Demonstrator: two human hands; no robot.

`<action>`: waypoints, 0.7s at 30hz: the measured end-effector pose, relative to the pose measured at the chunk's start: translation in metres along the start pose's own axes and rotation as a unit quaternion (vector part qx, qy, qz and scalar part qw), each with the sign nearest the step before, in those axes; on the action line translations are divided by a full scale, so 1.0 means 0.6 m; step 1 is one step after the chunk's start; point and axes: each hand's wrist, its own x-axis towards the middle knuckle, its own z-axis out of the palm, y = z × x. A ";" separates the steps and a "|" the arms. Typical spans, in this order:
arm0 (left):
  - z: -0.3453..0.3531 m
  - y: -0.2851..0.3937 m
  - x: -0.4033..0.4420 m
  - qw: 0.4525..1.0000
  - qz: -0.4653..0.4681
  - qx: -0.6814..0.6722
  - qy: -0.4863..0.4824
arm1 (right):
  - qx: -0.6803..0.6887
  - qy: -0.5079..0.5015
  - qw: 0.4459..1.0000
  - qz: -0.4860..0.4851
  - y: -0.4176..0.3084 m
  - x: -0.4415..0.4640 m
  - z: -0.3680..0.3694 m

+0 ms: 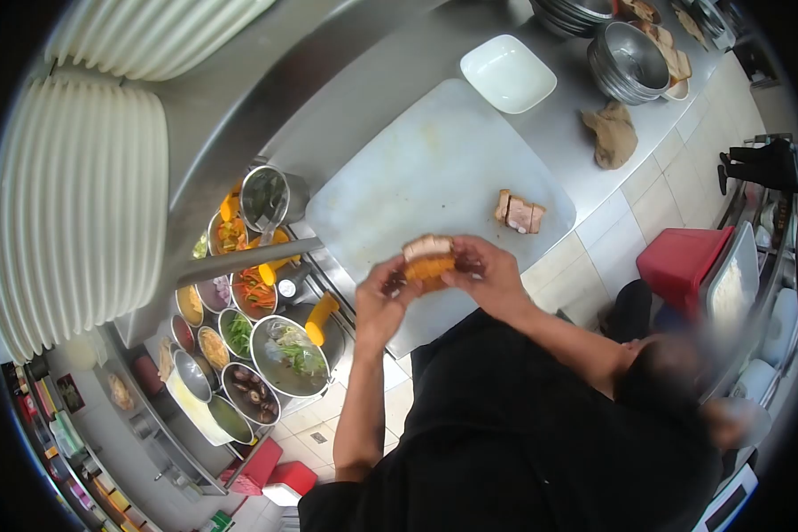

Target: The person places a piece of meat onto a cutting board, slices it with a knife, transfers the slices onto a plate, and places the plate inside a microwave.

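Note:
My left hand and my right hand hold a piece of roast pork belly between them, over the near edge of the white cutting board. A pale, layered cut face and an orange-brown crust show on the piece. Fingers of both hands are curled round its two ends, and their tips are partly hidden. Beyond my right hand, a few cut chunks of pork belly lie together on the board with small crumbs about them.
Past the board stand a white square bowl, stacked metal bowls and a crumpled brown cloth. Left are several containers of vegetables and stacked white plates. A person is close by at right.

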 end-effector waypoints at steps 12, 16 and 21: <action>0.036 -0.078 -0.044 0.999 0.019 0.007 -0.031 | 0.001 0.061 0.997 0.043 0.071 -0.079 0.002; 0.035 -0.082 -0.040 0.999 0.007 0.017 -0.039 | -0.007 0.054 0.997 0.053 0.072 -0.081 0.002; 0.038 -0.086 -0.037 0.999 0.000 0.012 -0.031 | -0.029 0.091 0.994 0.044 0.085 -0.081 0.004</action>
